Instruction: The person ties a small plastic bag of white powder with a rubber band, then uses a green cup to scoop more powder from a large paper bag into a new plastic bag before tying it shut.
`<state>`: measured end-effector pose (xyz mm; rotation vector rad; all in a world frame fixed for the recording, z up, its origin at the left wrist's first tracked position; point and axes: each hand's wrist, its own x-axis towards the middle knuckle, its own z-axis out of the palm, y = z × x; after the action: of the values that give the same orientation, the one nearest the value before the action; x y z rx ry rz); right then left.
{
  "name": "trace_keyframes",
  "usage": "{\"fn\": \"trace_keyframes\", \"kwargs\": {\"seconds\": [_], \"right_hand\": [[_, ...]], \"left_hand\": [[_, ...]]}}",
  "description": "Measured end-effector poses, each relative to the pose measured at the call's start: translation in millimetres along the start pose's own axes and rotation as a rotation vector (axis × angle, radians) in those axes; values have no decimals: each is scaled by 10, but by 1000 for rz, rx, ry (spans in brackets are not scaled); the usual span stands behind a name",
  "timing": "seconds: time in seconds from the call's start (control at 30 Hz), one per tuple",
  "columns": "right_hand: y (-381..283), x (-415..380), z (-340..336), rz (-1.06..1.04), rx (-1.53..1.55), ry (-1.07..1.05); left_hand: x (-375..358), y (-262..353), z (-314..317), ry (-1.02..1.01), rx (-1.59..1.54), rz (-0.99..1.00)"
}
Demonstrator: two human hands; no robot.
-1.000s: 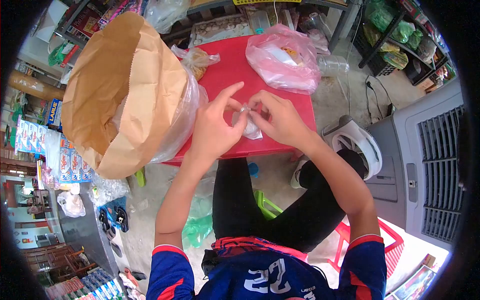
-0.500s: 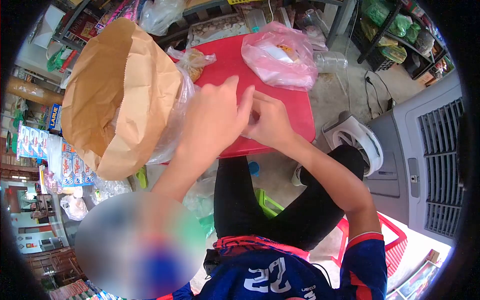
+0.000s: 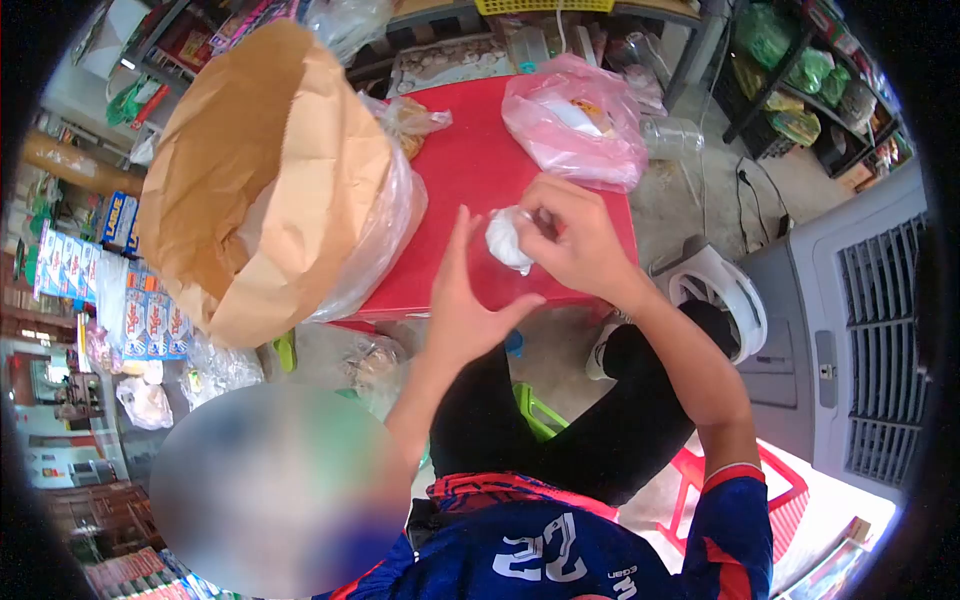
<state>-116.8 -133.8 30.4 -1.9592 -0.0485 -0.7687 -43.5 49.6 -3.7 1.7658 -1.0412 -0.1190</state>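
Observation:
My right hand (image 3: 578, 238) pinches the gathered top of a small white plastic bag (image 3: 505, 243), a rounded bundle held over the front of the red table (image 3: 455, 180). Just left of the bundle, my left hand (image 3: 470, 310) holds nothing, with thumb and fingers spread apart. What is inside the small bag cannot be made out. A large open brown paper bag (image 3: 335, 185) stands left of my hands, with clear plastic (image 3: 400, 235) against its side. Behind my right hand lies a pink plastic bag (image 3: 540, 130) with white and orange items inside.
A small knotted clear bag (image 3: 410, 120) with yellowish contents sits behind the paper bag. A grey air cooler (image 3: 860, 340) stands to the right. Shelves with green bags (image 3: 810, 75) are at the back right. Stacked drink cartons (image 3: 150, 320) are at the left.
My hands have moved apart. The left has opened and come down towards me; the right has lifted slightly rightward, and the white bundle now shows in it. The view has shifted a little.

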Motion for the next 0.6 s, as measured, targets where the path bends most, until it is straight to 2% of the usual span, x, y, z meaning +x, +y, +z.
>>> {"fn": "trace_keyframes", "kwargs": {"seconds": [0.03,0.1,0.17,0.2,0.27,0.3,0.33,0.37,0.4,0.43,0.47,0.5,0.53,0.57,0.6], "right_hand": [[-126,22,-21,-8,9,-14],[-408,36,-4,110,69,-73],[-581,27,76,270,186,-122],[-558,8,87,319,226,-196],[-586,18,104,287,122,-89],[-593,5,102,272,69,-34],[-554,-52,33,322,26,-112],[-541,-144,103,374,110,-151],[-515,-297,206,431,197,-192],[-450,-468,318,491,285,-234],[-263,-697,428,559,330,-394],[-411,-735,568,644,452,-450],[-454,-836,748,712,507,-380],[-469,-966,906,783,562,-308],[-464,-1065,1010,878,761,-296]], "left_hand": [[-20,9,60,28,-56,1],[-56,63,219,145,-152,35],[-90,120,404,287,-569,-131],[-120,81,345,208,-552,-214],[-186,-14,195,44,-527,-374],[-269,-18,136,35,-610,-409],[-402,-15,82,29,-692,-446],[-519,-33,4,26,-773,-488],[-611,-74,-110,-130,-780,-602],[-691,-59,-179,-165,-727,-530],[-766,1,-255,-202,-673,-462],[-831,55,-334,-236,-618,-394],[-900,89,-424,-321,-409,-297],[-1005,192,-477,-275,-365,-351],[-1116,322,-524,-227,-314,-404]]}}
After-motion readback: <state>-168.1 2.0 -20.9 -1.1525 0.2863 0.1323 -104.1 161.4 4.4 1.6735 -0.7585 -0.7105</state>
